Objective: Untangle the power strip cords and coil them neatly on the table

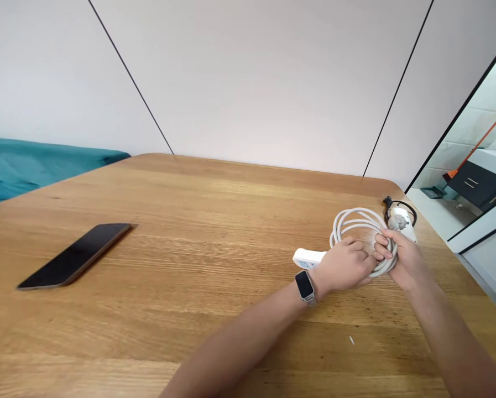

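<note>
Both hands, my left hand (pixel 347 268) and my right hand (pixel 403 260), clamp together on the coiled white cord (pixel 358 216) of the power strip (pixel 308 257), at the wooden table's (pixel 214 221) far right corner, where, I judge, a slackened grip would let the loops spring apart.

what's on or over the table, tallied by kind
phone: 1
strip with coiled cord: 1
watch, on the left wrist: 1
hands: 2, left hand and right hand, both gripping the cord
total: 5
</note>
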A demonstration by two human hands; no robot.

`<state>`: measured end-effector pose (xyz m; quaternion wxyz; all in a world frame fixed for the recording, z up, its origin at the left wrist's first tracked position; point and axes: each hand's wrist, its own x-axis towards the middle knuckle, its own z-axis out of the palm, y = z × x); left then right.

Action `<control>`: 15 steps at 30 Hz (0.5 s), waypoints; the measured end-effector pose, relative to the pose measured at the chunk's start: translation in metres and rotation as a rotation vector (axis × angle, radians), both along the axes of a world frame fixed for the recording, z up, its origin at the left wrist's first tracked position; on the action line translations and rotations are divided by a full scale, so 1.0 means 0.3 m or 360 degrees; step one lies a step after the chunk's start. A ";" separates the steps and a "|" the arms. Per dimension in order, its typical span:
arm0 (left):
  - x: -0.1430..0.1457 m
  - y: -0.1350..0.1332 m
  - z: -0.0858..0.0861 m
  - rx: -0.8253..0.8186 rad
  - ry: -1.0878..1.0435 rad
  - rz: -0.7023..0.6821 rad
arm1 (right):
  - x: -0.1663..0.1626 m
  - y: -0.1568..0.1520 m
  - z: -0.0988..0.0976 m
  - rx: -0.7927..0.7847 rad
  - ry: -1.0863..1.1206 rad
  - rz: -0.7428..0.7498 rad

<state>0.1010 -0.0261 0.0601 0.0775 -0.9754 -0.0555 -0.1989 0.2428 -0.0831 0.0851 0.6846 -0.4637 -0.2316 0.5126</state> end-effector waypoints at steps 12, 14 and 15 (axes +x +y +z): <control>-0.005 0.091 -0.214 -0.0210 0.0059 0.0679 | 0.165 0.116 -0.204 0.0123 0.0110 -0.1192; 0.018 0.152 -0.194 -0.0383 0.0080 0.0737 | 0.172 0.109 -0.241 0.0145 0.0022 -0.1149; 0.036 0.186 -0.183 -0.0468 0.0069 0.0765 | 0.172 0.105 -0.257 0.0153 -0.0016 -0.1117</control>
